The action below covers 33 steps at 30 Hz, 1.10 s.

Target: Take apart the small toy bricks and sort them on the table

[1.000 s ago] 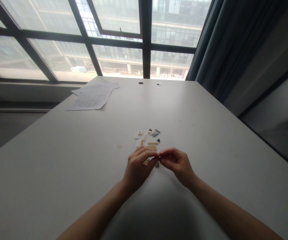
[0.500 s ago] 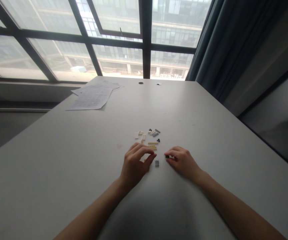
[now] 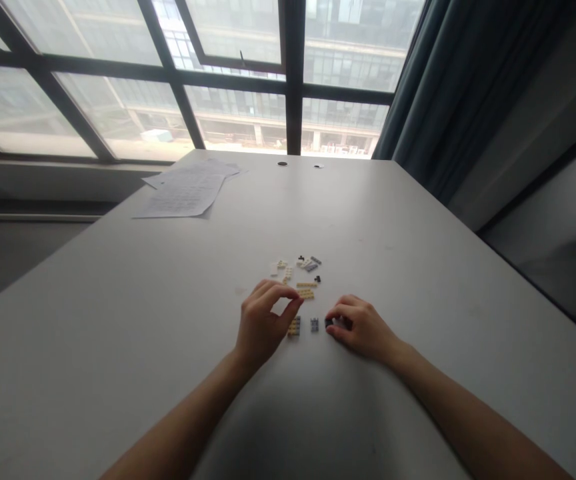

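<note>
My left hand (image 3: pixel 263 319) hovers over the pieces with thumb and index fingertips pinched together; whatever may be between them is too small to make out. Below its fingertips lies a tan and grey block of toy bricks (image 3: pixel 295 326), partly covered by the hand. Just beyond the fingertips are tan brick plates (image 3: pixel 307 293). My right hand (image 3: pixel 363 325) is closed, thumb and fingers gripping a small black toy brick (image 3: pixel 329 323) low at the table. Between the two hands sits a small grey toy brick (image 3: pixel 315 325), touched by neither.
Farther out on the white table (image 3: pixel 418 253) lie several loose pieces: white bricks (image 3: pixel 288 273), grey plates (image 3: pixel 312 267) and a small black piece (image 3: pixel 317 279). Printed papers (image 3: pixel 183 193) rest at the back left. A window and a dark curtain (image 3: pixel 418 100) stand beyond.
My left hand has shifted a little left, uncovering the tan and grey block. The right hand has brought the black brick slightly nearer to me and left, beside the grey brick.
</note>
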### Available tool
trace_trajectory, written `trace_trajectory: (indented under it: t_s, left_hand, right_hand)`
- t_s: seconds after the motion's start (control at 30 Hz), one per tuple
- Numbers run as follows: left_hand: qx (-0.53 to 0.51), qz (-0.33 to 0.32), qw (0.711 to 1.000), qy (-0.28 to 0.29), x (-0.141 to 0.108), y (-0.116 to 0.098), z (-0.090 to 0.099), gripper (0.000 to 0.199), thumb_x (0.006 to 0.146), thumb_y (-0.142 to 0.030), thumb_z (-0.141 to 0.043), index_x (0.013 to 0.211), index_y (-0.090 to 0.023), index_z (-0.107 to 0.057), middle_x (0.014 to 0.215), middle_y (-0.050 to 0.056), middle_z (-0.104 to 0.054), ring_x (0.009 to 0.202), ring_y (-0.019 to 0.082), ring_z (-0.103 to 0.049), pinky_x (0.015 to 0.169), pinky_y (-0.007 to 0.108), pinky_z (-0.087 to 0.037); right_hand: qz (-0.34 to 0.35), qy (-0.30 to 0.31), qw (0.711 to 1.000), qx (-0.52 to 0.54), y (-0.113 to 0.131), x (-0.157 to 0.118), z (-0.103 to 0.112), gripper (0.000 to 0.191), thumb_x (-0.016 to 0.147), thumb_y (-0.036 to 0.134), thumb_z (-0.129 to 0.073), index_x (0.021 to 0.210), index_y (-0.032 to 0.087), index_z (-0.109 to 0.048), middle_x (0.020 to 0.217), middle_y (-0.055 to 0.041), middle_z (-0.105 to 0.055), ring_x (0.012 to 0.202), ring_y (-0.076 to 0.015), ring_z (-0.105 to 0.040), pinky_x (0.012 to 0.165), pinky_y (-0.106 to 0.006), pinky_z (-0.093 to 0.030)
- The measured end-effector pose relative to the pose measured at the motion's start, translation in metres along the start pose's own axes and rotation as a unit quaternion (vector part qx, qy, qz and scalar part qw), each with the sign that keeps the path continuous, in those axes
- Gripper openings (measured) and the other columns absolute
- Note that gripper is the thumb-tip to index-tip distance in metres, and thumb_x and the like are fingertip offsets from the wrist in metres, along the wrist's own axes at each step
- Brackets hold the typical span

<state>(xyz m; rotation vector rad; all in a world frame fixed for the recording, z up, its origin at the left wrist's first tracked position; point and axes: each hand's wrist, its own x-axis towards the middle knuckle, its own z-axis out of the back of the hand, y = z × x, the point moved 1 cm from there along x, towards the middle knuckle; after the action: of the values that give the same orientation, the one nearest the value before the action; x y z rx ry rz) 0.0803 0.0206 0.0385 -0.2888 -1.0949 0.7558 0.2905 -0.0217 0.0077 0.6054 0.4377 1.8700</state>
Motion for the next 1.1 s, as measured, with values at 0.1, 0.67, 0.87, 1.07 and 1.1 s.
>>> trace_trajectory:
  t_s: [0.1, 0.67, 0.87, 1.07, 1.1]
  left_hand:
    - [0.005, 0.006, 1.000, -0.007, 0.000, 0.001, 0.001, 0.005, 0.080, -0.017, -0.067, 0.076, -0.019, -0.063, 0.076, 0.001, -0.065, 0.074, 0.014, -0.060, 0.072, 0.027, -0.048]
    - [0.067, 0.091, 0.991, -0.075, -0.004, 0.027, 0.006, 0.006, 0.082, -0.023, -0.062, 0.085, -0.018, -0.064, 0.079, 0.001, -0.065, 0.075, 0.015, -0.061, 0.072, 0.027, -0.048]
    - [0.086, 0.155, 0.973, -0.151, -0.002, 0.054, 0.016, 0.012, 0.082, -0.027, -0.061, 0.089, -0.018, -0.065, 0.083, 0.002, -0.066, 0.075, 0.015, -0.060, 0.072, 0.028, -0.049]
    - [0.077, 0.211, 0.958, -0.180, -0.003, 0.069, 0.020, 0.016, 0.081, -0.030, -0.060, 0.090, -0.018, -0.065, 0.084, 0.002, -0.067, 0.072, 0.015, -0.060, 0.068, 0.027, -0.048]
    - [0.078, 0.209, 0.959, -0.176, -0.004, 0.070, 0.020, 0.016, 0.082, -0.030, -0.060, 0.090, -0.018, -0.065, 0.084, 0.002, -0.067, 0.072, 0.015, -0.060, 0.069, 0.027, -0.048]
  right_hand:
    - [0.022, 0.004, 0.999, -0.026, 0.005, -0.001, -0.001, 0.011, 0.079, 0.020, -0.066, 0.090, 0.020, -0.068, 0.086, -0.0041, -0.063, 0.082, -0.0182, -0.055, 0.076, -0.030, -0.044]
    - [-0.038, -0.022, 0.999, 0.026, 0.003, -0.004, -0.001, 0.028, 0.080, 0.023, -0.065, 0.108, 0.019, -0.062, 0.090, -0.0036, -0.060, 0.071, -0.0147, -0.052, 0.069, -0.028, -0.043]
    - [-0.093, -0.024, 0.995, 0.016, -0.011, 0.015, 0.007, 0.033, 0.083, 0.020, -0.061, 0.115, 0.018, -0.062, 0.099, -0.0052, -0.061, 0.072, -0.0138, -0.055, 0.072, -0.027, -0.045]
    - [-0.089, -0.030, 0.995, -0.044, -0.016, 0.056, 0.001, 0.030, 0.086, 0.020, -0.058, 0.115, 0.020, -0.064, 0.110, -0.0057, -0.060, 0.078, -0.0134, -0.059, 0.079, -0.026, -0.045]
    - [-0.084, -0.031, 0.994, -0.054, -0.016, 0.062, -0.001, 0.028, 0.087, 0.021, -0.058, 0.114, 0.020, -0.065, 0.110, -0.0053, -0.061, 0.081, -0.0138, -0.059, 0.080, -0.026, -0.045]
